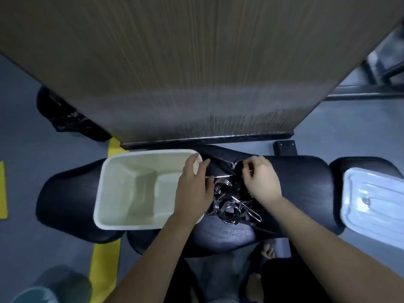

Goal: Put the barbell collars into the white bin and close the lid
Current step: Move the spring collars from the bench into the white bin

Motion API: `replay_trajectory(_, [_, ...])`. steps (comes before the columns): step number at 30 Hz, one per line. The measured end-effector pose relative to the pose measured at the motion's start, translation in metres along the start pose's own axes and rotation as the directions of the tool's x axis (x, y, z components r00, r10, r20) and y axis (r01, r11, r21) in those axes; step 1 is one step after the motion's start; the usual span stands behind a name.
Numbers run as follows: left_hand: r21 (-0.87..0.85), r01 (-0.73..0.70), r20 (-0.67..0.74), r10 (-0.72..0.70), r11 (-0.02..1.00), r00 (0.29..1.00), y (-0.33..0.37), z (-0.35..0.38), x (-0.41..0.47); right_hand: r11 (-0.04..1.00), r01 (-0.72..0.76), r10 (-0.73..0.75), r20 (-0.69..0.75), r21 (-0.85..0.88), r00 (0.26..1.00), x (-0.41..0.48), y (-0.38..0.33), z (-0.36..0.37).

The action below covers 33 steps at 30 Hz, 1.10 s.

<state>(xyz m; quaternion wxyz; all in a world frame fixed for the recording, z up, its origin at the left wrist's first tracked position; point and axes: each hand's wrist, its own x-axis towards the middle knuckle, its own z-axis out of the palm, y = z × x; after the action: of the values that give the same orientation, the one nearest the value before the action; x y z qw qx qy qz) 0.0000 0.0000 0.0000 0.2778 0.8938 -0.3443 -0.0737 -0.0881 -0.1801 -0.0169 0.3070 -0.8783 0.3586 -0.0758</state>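
The white bin (122, 186) stands open and empty on a black padded bench, left of centre. A pile of chrome spring barbell collars (229, 204) lies on the bench just right of the bin. My left hand (193, 186) rests over the bin's right rim, with its fingers pinching the handle of a collar (222, 182). My right hand (261, 180) is curled on another collar (238, 166) at the far side of the pile. The bin's white lid (371, 200) lies on the bench at the far right.
A large brown wood-grain panel (196, 73) rises just behind the bench. The black bench (306, 182) stands on a grey floor with yellow tape (105, 270). A black bag (65, 117) lies at the back left. Bare feet (269, 252) show below the bench.
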Motion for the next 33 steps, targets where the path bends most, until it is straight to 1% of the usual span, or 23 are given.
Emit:
replay_trajectory(2, [0.0, -0.002, -0.041, 0.002, 1.0, 0.999, -0.004, 0.008, -0.001, 0.991, 0.098, -0.101, -0.025, -0.09, 0.995, 0.003, 0.002, 0.011])
replay_trajectory(4, [0.02, -0.005, -0.065, 0.006, 1.0, 0.998, -0.007, 0.013, -0.001, 0.982, 0.124, -0.13, -0.04, -0.143, 0.991, 0.004, 0.001, 0.015])
replay_trajectory(5, [0.036, -0.01, -0.067, 0.013, 0.999, 0.998, -0.007, 0.014, -0.001, 0.971, 0.16, -0.174, -0.066, -0.178, 0.983, 0.004, 0.002, 0.016])
replay_trajectory(7, [0.026, -0.003, -0.073, 0.005, 1.0, 0.997, -0.005, 0.016, -0.006, 0.902, 0.248, -0.302, -0.106, -0.353, 0.947, -0.004, 0.004, 0.016])
replay_trajectory(8, [-0.014, 0.006, -0.073, -0.007, 1.0, 0.997, -0.005, 0.014, -0.009, 0.861, 0.271, -0.348, -0.112, -0.43, 0.931, -0.01, 0.005, 0.015])
replay_trajectory(9, [-0.042, 0.002, -0.081, -0.005, 0.999, 0.997, -0.004, 0.011, -0.014, 0.835, 0.291, -0.386, -0.121, -0.468, 0.914, -0.017, 0.005, 0.014])
replay_trajectory(10, [-0.053, -0.007, -0.094, 0.002, 0.999, 0.996, -0.004, 0.006, -0.022, 0.824, 0.323, -0.422, -0.125, -0.466, 0.898, -0.027, 0.005, 0.013])
replay_trajectory(11, [-0.051, -0.008, -0.104, 0.002, 0.999, 0.995, -0.003, 0.0, -0.033, 0.83, 0.361, -0.443, -0.109, -0.425, 0.89, -0.04, 0.003, 0.012])
replay_trajectory(12, [-0.048, 0.006, -0.104, -0.011, 0.999, 0.994, -0.002, -0.007, -0.047, 0.85, 0.384, -0.436, -0.072, -0.359, 0.897, -0.054, 0.002, 0.011])
replay_trajectory(14, [-0.003, 0.04, -0.099, -0.04, 0.999, 0.994, -0.002, -0.022, -0.08, 0.892, 0.375, -0.371, 0.066, -0.252, 0.926, -0.086, -0.002, 0.007])
replay_trajectory(15, [0.057, 0.043, -0.091, -0.038, 0.997, 0.995, -0.004, -0.029, -0.096, 0.891, 0.367, -0.339, 0.146, -0.267, 0.93, -0.1, -0.003, 0.005])
replay_trajectory(17, [0.208, 0.04, -0.074, -0.025, 0.977, 0.997, -0.016, -0.036, -0.118, 0.834, 0.384, -0.286, 0.284, -0.396, 0.915, -0.121, -0.002, 0.003])
replay_trajectory(19, [0.345, 0.028, -0.037, -0.016, 0.938, 0.999, -0.032, -0.04, -0.132, 0.81, 0.359, -0.207, 0.346, -0.464, 0.915, -0.134, 0.002, 0.003])
replay_trajectory(21, [0.442, -0.004, 0.016, -0.004, 0.897, 1.0, -0.046, -0.039, -0.142, 0.808, 0.317, -0.17, 0.32, -0.496, 0.932, -0.142, 0.009, 0.003])
replay_trajectory(24, [0.465, -0.048, 0.034, 0.036, 0.884, 0.999, -0.059, -0.033, -0.155, 0.844, 0.243, -0.137, 0.246, -0.478, 0.96, -0.149, 0.016, 0.003])
replay_trajectory(28, [0.462, -0.075, -0.014, 0.092, 0.884, 0.996, -0.057, -0.033, -0.156, 0.862, 0.28, -0.234, 0.159, -0.422, 0.959, -0.151, 0.018, -0.002])
replay_trajectory(30, [0.458, -0.07, -0.026, 0.092, 0.886, 0.995, -0.054, -0.032, -0.157, 0.881, 0.272, -0.256, 0.093, -0.387, 0.962, -0.148, 0.019, -0.011])
replay_trajectory(33, [0.445, -0.039, -0.032, 0.059, 0.895, 0.998, -0.052, -0.026, -0.159, 0.928, 0.244, -0.265, -0.039, -0.283, 0.963, -0.138, 0.019, -0.031])
